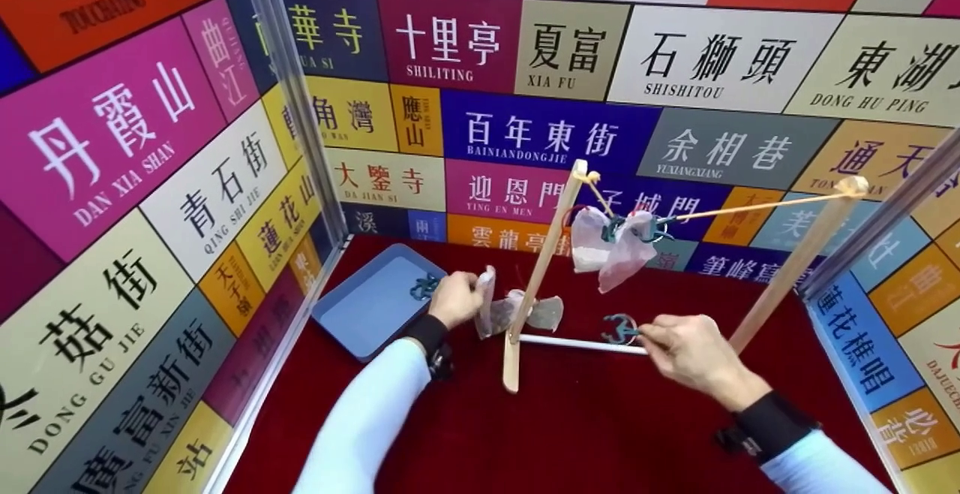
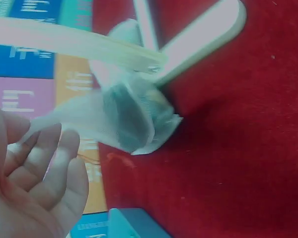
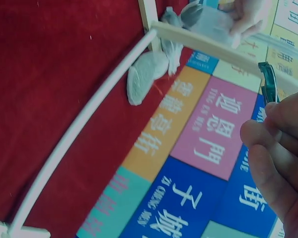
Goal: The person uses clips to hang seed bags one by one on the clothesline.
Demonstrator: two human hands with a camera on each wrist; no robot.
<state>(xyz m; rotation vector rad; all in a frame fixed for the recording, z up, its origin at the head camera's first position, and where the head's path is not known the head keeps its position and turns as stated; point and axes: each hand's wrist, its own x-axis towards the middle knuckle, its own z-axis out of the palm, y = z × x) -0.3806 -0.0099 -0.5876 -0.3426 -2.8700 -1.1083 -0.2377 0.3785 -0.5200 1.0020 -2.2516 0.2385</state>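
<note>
My left hand (image 1: 454,299) pinches the gathered top of a white mesh sachet (image 2: 134,116); dark contents show through its lower end. More sachets (image 1: 544,312) lie on the red cloth beside it, by the foot of a wooden stand (image 1: 551,254). Between thumb and fingers my right hand (image 1: 694,353) holds a dark green clip (image 1: 622,331) with a metal ring, in front of the stand's white crossbar (image 1: 577,343). Above, two or so pale sachets (image 1: 626,254) hang from the stand's string (image 1: 750,210), with green clips (image 1: 660,229) at their tops.
To the left lies a blue tray (image 1: 345,314) with green clips (image 1: 424,287) near its right side. The stand's right post (image 1: 795,269) rises beyond my right hand. Printed sign panels (image 1: 547,130) form walls around the red cloth (image 1: 555,426).
</note>
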